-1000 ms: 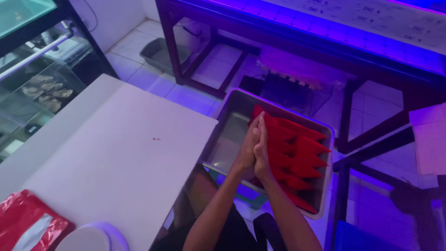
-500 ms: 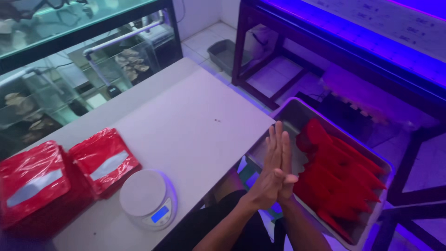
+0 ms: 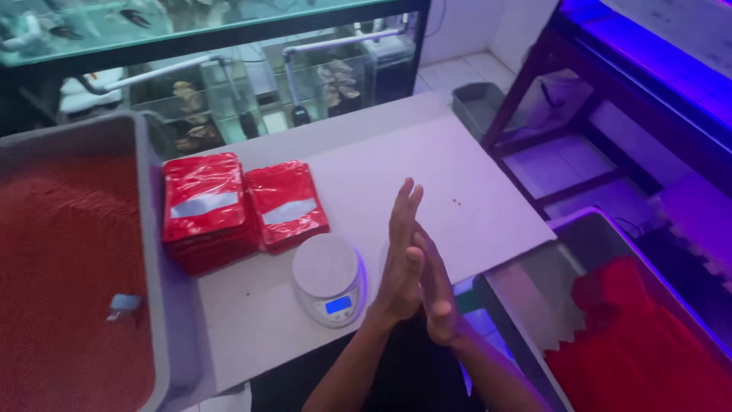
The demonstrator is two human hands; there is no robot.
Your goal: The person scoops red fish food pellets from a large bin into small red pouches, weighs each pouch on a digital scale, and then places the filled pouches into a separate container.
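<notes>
In the head view, the left hand point(image 3: 402, 255) and right hand point(image 3: 436, 294) were pressed palm to palm above the near edge of the white table point(image 3: 457, 175), fingers straight, holding nothing. Just left of them sat the small round white digital scale point(image 3: 329, 278), its platform bare. Two stacks of flat red foil pouches point(image 3: 240, 207) lay beyond it, apparently unfilled. The grey tub of red granules point(image 3: 72, 267) stood far left, the grey tray of red pouches point(image 3: 648, 343) at right.
</notes>
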